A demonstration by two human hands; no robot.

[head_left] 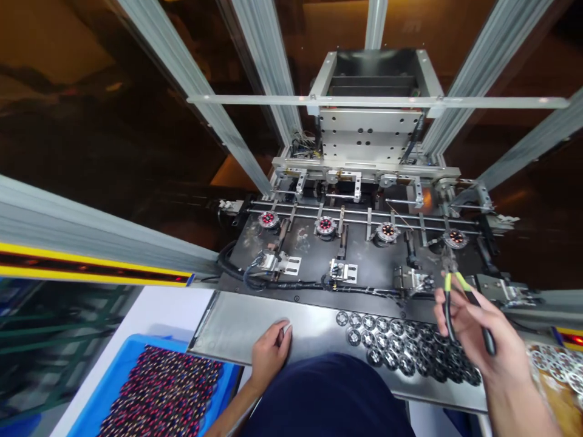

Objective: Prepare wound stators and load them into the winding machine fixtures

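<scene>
My right hand (487, 328) is wrapped around the black and yellow-green handles of a pair of pliers (450, 303). The plier jaws point away from me and reach the near edge of the rightmost round fixture (455, 238); whether they grip anything there is too blurred to tell. My left hand (271, 355) rests with curled fingers on the metal shelf (228, 328). A dark spot shows between its thumb and fingers, but what it is, if anything, I cannot make out. Many black ring-shaped parts (405, 346) lie on the shelf between my hands.
Further round fixtures with reddish-centred parts stand leftward, at the left end (268, 220), middle-left (325, 226) and middle-right (386, 232). A blue bin (132, 346) of small coiled parts sits at lower left. Silvery rings (553, 364) lie at far right. Metal posts (255, 54) frame the machine.
</scene>
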